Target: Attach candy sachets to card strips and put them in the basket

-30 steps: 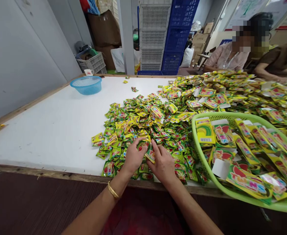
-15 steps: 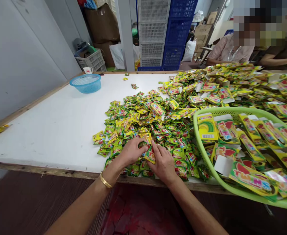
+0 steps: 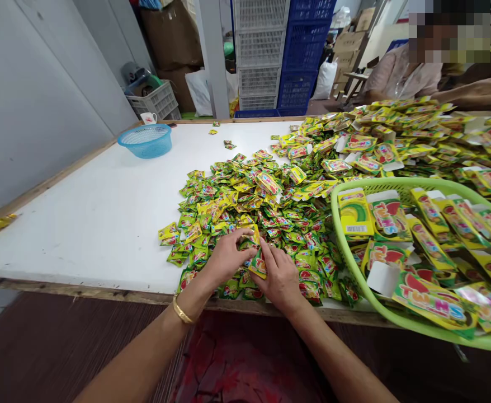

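Left hand turned — box points lengthwise forward, slightly left.

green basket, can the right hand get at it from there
Likely yes: only loose packets lie between the right hand and the green basket, though that hand is holding a small box.

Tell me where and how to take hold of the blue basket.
I'd grip the blue basket by its near rim, from the front: it sits upright, rim flaring above a narrower body, with a mug close behind.
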`<state>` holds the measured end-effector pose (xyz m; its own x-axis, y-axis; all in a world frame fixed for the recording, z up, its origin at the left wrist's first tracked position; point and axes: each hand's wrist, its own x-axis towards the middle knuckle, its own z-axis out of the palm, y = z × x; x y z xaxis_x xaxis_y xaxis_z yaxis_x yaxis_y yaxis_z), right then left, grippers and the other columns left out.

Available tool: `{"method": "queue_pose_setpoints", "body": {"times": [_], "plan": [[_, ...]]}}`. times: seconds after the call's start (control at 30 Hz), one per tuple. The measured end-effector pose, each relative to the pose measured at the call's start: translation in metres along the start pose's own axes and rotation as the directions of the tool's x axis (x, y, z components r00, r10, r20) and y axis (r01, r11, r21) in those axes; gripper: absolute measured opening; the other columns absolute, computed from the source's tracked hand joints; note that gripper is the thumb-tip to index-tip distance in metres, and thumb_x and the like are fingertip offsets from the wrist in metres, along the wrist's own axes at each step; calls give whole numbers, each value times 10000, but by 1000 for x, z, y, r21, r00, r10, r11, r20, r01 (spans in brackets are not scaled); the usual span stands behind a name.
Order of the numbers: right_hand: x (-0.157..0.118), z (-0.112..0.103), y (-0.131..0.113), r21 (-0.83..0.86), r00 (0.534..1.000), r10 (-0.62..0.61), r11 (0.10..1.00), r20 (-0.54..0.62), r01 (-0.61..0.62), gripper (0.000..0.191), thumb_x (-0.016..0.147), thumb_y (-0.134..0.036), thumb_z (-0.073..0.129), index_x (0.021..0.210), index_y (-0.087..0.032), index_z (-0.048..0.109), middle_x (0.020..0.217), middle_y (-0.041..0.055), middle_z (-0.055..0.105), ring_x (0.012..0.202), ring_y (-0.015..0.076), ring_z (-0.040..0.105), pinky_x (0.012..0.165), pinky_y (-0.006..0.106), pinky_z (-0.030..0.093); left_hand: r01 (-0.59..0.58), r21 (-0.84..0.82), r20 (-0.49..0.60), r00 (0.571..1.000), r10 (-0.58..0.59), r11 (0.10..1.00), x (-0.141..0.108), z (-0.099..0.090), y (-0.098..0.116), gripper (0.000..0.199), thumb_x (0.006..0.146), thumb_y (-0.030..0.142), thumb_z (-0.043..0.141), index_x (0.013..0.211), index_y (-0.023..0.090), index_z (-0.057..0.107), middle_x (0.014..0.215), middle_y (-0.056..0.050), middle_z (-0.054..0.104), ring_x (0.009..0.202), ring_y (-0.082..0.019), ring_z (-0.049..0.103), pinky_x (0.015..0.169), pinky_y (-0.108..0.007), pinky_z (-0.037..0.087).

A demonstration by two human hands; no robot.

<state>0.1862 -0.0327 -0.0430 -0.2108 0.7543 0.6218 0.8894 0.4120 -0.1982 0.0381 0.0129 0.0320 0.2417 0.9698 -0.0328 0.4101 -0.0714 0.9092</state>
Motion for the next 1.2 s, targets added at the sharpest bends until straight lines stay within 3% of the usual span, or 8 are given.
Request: {"method": "queue_pose_setpoints", "body": {"times": [0.07, 0.13, 0.3, 0.5, 0.83, 1.0, 1.1, 1.2], "plan": [[0, 0, 0, 13, 1000, 23, 1000, -3, -23, 690, 852, -413, 485, 1439, -135, 250, 1063, 135, 591, 910, 238, 536, 781, 347, 422, 63, -144, 46, 997, -57, 988, -1, -5, -4, 374, 619, 276, 653, 973, 160, 634, 794, -19, 626, 745, -168, 549, 666, -256, 421], [0, 1, 0, 27, 999, 33, 999, 1, -33, 691, 850, -407, 488, 1441, -138, 253, 1049, 128, 593, 905, 237, 534, 777, 350, 426, 93, -191, 88, 993, -77, 977, -1, -8, -7, 239, 605, 323, 668, 770, 161, 611, 651, 25, 535, 642, -133, 489, 599, -234, 379], [-1, 3, 0, 16, 999, 23, 1000, 33, -23, 677, 846, -404, 502, 1430, -138, 285, 1065, 127, 595, 914, 240, 530, 782, 366, 419, 33, 88, 4, 999, -33, 996, 0, 1, -4, 333, 614, 279, 602, 465, 187, 318, 501, 74, 259, 526, -84, 268, 529, -240, 220], [0, -1, 0, -1, 999, 38, 999, 26, -38, 694, 848, -407, 509, 1431, -120, 267, 1072, 134, 599, 917, 241, 533, 781, 369, 414, -4, 172, 100, 995, -13, 985, 1, 1, 5, 292, 691, 343, 510, 449, 181, 481, 489, 40, 391, 529, -114, 361, 543, -248, 263], [0, -5, -2, -47, 993, 59, 997, 100, -55, 695, 817, -465, 547, 1391, -135, 339, 1075, 112, 603, 897, 240, 526, 749, 393, 419, 53, 327, 96, 991, -89, 943, 14, 2, 3, 277, 603, 393, 541, 415, 191, 523, 433, 30, 428, 466, -119, 363, 497, -240, 255], [1, -7, -4, -56, 995, 33, 998, 96, -27, 717, 828, -468, 528, 1419, -137, 291, 1067, 110, 592, 891, 237, 519, 731, 391, 409, -80, 418, 168, 986, 9, 905, 12, -2, 7, 330, 633, 403, 500, 388, 184, 475, 416, 30, 380, 457, -108, 340, 494, -234, 247], [1, -6, -5, -41, 997, 20, 999, 81, -16, 696, 839, -473, 504, 1406, -124, 306, 1068, 114, 597, 892, 231, 517, 728, 384, 396, -147, 410, 260, 965, 39, 900, 11, -5, 7, 342, 670, 412, 466, 421, 184, 515, 438, 26, 449, 472, -114, 381, 502, -221, 278], [1, -3, -5, -33, 997, 21, 999, 79, -19, 691, 836, -481, 502, 1399, -129, 313, 1071, 112, 606, 898, 232, 520, 739, 386, 392, -148, 450, 237, 971, 42, 881, 13, -3, 5, 314, 681, 403, 465, 477, 196, 584, 486, 7, 559, 503, -141, 476, 522, -225, 323]]}}
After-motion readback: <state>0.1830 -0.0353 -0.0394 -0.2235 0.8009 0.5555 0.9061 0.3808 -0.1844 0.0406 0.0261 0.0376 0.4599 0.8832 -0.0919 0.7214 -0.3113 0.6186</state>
